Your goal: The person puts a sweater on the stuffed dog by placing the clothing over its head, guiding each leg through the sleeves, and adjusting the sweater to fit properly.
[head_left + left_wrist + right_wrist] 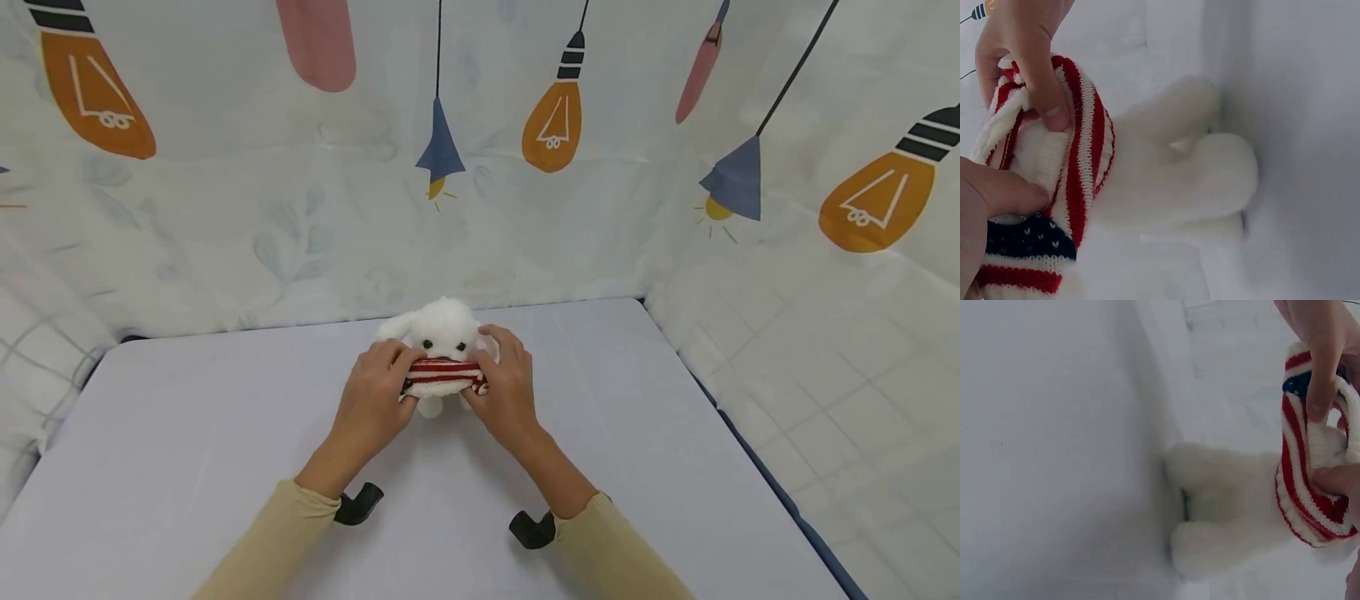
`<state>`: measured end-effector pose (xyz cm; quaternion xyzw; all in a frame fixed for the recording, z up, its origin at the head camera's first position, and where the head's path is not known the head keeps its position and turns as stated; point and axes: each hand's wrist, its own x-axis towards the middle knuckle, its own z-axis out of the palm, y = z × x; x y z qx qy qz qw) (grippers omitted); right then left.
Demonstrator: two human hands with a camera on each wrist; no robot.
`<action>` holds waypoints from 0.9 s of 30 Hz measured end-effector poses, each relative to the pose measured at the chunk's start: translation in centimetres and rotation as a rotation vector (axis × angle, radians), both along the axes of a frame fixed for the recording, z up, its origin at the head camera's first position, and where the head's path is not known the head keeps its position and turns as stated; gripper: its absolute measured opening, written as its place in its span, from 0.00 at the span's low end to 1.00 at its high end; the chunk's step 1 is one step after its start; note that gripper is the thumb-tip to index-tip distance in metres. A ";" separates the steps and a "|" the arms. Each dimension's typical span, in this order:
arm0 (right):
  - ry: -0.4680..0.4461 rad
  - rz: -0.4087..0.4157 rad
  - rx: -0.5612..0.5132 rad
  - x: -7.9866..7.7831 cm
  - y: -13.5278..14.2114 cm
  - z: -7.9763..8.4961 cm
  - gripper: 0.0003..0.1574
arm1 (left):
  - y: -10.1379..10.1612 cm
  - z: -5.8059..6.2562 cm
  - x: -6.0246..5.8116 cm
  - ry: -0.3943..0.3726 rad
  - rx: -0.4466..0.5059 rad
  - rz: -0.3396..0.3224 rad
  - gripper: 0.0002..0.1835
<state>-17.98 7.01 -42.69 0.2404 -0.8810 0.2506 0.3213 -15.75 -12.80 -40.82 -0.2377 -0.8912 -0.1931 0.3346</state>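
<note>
Pinching the knit (444, 372) from both sides below the face of the toy (446, 321), which stands upright on the surface (637, 433), the left hand (374, 397) and right hand (510, 388) would probably do best to pull evenly and gently, spreading the knit's opening.

Free room on bench (187, 467) either side of plush toy (444, 319); gap in front between forearms (330, 463), narrowed by dark wrist mounts (532, 530). Toy's front blocked by left hand (375, 392) and right hand (508, 390), both gripping striped knit piece (442, 379). Printed curtain (337, 225) closes off back.
</note>
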 end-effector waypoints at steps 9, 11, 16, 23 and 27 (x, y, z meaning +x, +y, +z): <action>-0.185 0.073 -0.061 -0.8 -0.1 -0.3 0.16 | 0.2 -0.1 -1.4 -0.157 0.032 -0.060 0.18; -0.190 0.063 -0.049 -1.0 -0.2 -0.7 0.16 | 0.1 -0.2 -1.6 -0.219 0.063 -0.091 0.19; -0.107 0.025 -0.008 -1.4 -0.4 -1.1 0.17 | -0.1 -0.5 -2.1 -0.301 0.144 -0.140 0.15; -0.137 0.058 -0.035 -1.4 -0.2 -1.0 0.21 | -0.2 -0.5 -2.7 -0.230 0.186 -0.118 0.15; -0.250 0.099 -0.074 -1.5 0.1 -0.7 0.43 | -0.2 -0.6 -3.0 -0.188 0.185 -0.112 0.17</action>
